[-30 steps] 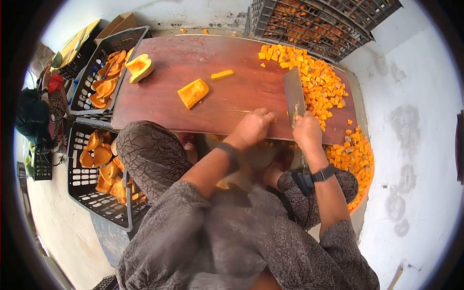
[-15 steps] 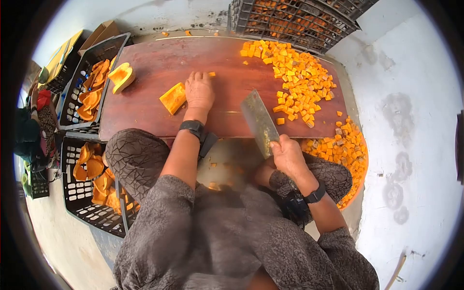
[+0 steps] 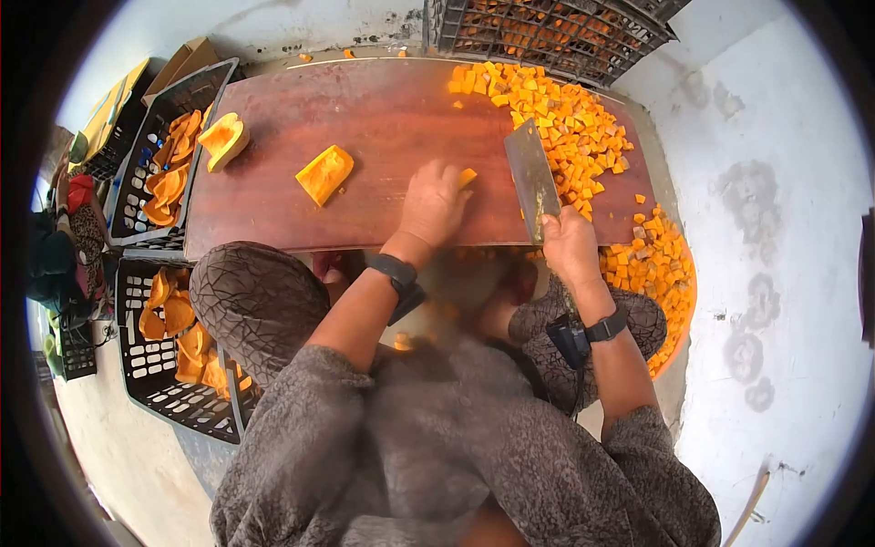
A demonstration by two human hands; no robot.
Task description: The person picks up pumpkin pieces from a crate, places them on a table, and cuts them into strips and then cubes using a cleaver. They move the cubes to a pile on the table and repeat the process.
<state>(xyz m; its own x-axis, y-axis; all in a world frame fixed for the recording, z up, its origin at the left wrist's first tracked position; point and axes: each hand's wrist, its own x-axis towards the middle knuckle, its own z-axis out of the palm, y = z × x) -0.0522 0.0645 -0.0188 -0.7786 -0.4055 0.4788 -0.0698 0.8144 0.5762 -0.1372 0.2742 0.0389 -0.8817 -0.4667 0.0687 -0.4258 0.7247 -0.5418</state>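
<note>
Pumpkin strip [image 3: 468, 178] partly hidden by left hand [image 3: 432, 202].

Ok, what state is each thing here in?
Cleaver, held in the right hand.
Pumpkin strip, at the left hand, partly hidden.
Thick pumpkin chunk, uncubed on the board.
Curved pumpkin piece, also uncubed.
Pumpkin cubes, heaped at the board's right.
Orange tub, heaped with cubes.
Lower left crate, holding pumpkin pieces.
Upper left crate, likewise.
Stacked crates, holding orange pieces.
</note>
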